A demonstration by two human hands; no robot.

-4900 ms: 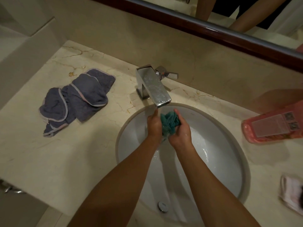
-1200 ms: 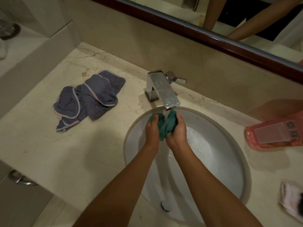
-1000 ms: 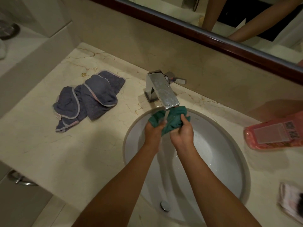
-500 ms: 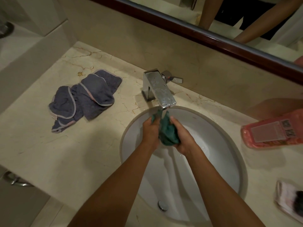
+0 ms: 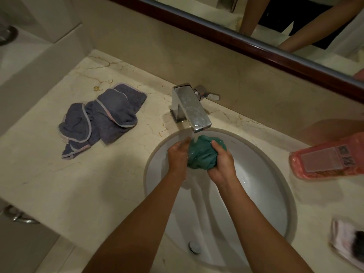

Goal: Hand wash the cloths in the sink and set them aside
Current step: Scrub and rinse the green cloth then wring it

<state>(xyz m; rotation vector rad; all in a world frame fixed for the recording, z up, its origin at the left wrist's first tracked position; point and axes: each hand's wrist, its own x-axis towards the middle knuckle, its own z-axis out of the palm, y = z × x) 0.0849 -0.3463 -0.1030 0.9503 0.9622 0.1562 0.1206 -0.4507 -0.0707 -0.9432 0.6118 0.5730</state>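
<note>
In the head view, the green cloth [image 5: 203, 154] is being held bunched under the faucet [image 5: 190, 107], over the sink [image 5: 275, 194]. Water is likely splashing onto the tabletop [image 5: 59, 184], or the wet wad could be slipping down into the basin. The left hand [image 5: 178, 155] and right hand [image 5: 221, 164] are both curling round it from either side, forearms reaching forward.

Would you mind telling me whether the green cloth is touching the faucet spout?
Apart. The head view shows a gap, crossed by running water, between the faucet spout and the green cloth bunched in both hands below it.
</note>
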